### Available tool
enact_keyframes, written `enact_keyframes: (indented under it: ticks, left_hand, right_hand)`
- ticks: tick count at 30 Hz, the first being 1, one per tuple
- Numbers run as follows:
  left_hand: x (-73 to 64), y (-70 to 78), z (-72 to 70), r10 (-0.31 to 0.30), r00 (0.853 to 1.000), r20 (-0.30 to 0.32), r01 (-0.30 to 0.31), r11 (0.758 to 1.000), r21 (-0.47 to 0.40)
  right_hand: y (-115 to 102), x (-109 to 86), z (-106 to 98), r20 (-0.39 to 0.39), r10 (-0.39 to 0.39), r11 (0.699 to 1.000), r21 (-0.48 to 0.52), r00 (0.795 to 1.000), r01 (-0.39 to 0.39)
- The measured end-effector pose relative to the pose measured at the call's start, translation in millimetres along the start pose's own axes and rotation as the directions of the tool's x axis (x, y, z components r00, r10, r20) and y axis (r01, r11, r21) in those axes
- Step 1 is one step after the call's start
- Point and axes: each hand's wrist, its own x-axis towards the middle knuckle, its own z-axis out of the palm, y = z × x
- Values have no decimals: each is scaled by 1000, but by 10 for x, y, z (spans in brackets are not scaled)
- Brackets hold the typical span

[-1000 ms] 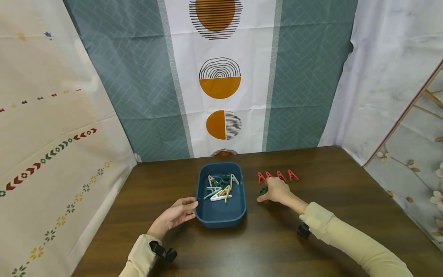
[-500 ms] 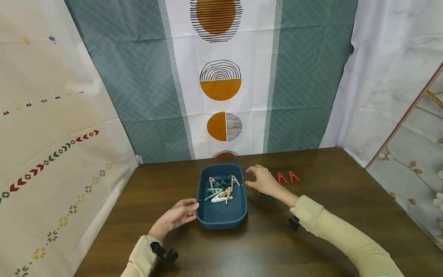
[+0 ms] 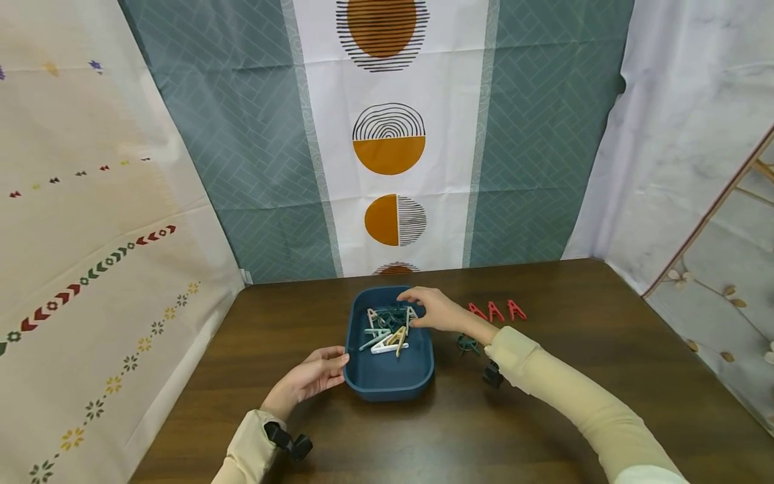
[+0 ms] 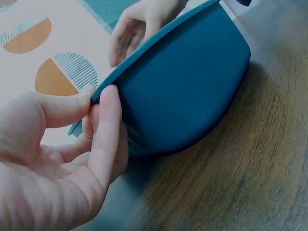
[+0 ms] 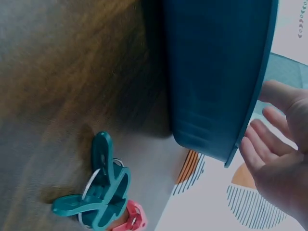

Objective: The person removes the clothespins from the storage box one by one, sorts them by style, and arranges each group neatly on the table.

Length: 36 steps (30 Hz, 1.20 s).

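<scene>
A person in cream sleeves sits or stands at a dark brown wood-grain desk (image 3: 459,430). A deep navy-blue rectangular tray with rounded corners (image 3: 390,370) is left of the desk's middle, well apart from its far edge.

The left hand (image 3: 308,378) pinches the rim of the tray's left long side between thumb and fingers. The right hand (image 3: 439,312) reaches over the right rim near the far right corner, fingers loosely bent and a gap between thumb and fingertips; nothing shows in its grasp.

Inside, toward the tray's far edge, lies a loose heap: dark green plastic clips (image 3: 390,318), a pale pink clip (image 3: 371,316), a pale aqua clip (image 3: 376,341), a yellow clip (image 3: 402,334) and a white clip (image 3: 389,347). The floor by the near edge is bare.

On the desk, just beside the tray's right side, rests one green plastic clip with a silvery wire ring (image 3: 467,343). Beyond it, nearer the desk's far edge, three red A-shaped plastic clips (image 3: 495,311) show in a row; the right wrist may hide more.

Black cameras (image 3: 289,441) are strapped to both wrists. Behind the far edge hangs a teal-and-white cloth with orange circles (image 3: 390,222).
</scene>
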Motion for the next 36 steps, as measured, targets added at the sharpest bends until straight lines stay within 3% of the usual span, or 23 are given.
enact_keyframes:
  ticks: [6, 13, 19, 26, 30, 36]
  left_hand:
    - [-4, -2, -1, -5, 1000, -16, 5, 1000, 4]
    - [-26, 6, 5, 3, 999, -33, -2, 1000, 27]
    - [-11, -2, 1, 4, 999, -46, -3, 1000, 29]
    - [-4, -17, -23, -6, 999, -47, 8, 999, 47]
    - [-6, -16, -23, -9, 998, -54, 12, 999, 48]
    - [-10, 3, -5, -5, 999, -50, 7, 999, 37]
  right_hand:
    - [61, 185, 33, 113, -27, 999, 33, 993, 24]
    - [151, 428, -2, 269, -38, 990, 144, 962, -1]
    - [159, 561, -4, 350, -13, 1000, 23, 937, 5]
    - [113, 677, 119, 365, 40, 985, -171, 930, 24]
    - [113, 729, 201, 373, 41, 971, -234, 927, 50]
    - [124, 764, 253, 390, 79, 964, -266, 917, 30]
